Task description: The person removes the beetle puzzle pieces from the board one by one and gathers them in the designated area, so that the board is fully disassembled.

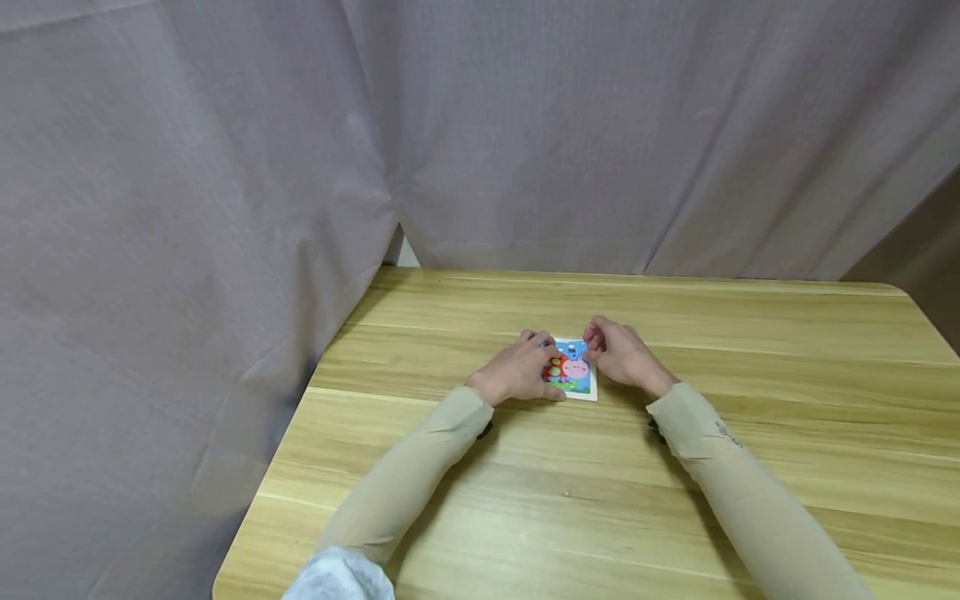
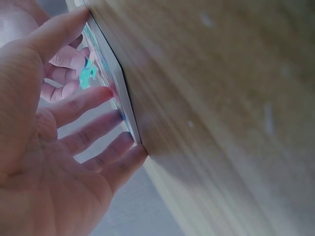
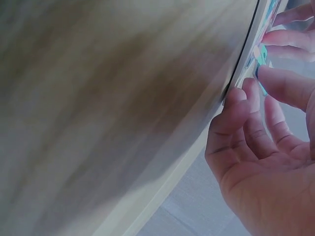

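Note:
A small jigsaw puzzle (image 1: 576,369) with a pink cartoon pig on blue and green and a white border lies flat on the table. My left hand (image 1: 525,371) spreads over its left side, hiding that part. In the left wrist view its fingertips (image 2: 140,151) rest along the puzzle's edge, with the thumb towards the near side. At the upper right corner my right hand (image 1: 622,357) pinches a teal puzzle piece (image 3: 262,56) between thumb and finger. That piece (image 2: 88,73) stands tilted up against the puzzle's face.
The wood-grain table (image 1: 555,500) carries the puzzle near its middle. Grey curtains (image 1: 525,133) hang behind its far edge, and another drape (image 1: 187,292) hangs along the left edge.

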Demonstrator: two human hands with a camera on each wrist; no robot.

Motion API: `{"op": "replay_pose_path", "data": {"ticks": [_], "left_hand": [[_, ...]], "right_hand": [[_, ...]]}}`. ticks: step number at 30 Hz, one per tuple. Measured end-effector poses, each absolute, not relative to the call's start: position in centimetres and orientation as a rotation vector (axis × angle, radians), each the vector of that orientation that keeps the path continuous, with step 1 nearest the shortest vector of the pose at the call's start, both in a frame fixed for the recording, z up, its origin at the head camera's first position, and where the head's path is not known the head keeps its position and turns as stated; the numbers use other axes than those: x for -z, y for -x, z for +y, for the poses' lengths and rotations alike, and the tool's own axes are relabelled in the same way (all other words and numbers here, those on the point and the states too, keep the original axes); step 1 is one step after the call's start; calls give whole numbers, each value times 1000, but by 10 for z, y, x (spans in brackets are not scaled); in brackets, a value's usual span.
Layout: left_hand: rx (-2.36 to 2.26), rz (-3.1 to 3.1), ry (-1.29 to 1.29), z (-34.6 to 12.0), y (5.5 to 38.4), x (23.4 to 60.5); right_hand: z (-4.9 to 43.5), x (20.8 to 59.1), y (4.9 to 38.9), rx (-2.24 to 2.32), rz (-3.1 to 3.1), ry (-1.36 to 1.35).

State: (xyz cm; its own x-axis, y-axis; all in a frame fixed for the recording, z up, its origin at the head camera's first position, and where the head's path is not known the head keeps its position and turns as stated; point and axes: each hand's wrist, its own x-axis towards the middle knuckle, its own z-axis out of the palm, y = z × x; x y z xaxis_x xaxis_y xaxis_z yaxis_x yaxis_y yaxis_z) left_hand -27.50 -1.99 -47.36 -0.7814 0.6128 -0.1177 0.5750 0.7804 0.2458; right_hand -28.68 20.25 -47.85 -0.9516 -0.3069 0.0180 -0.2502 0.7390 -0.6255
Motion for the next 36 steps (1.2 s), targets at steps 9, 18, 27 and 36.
{"op": "replay_pose_path", "data": {"ticks": [9,18,27,36], "left_hand": [[-280,2780,-947,-19,276,475],[-276,2775,-963,-19,279,475],[-241,2779,-973,-21,278,472],[-243,2783,-974,-23,277,474]], "right_hand": [[205,479,285,1037,2831,509],[206,477,285,1036,2805,502],[203,477,285,1026,2837,522],[201,479,285,1011,2831,520]]}}
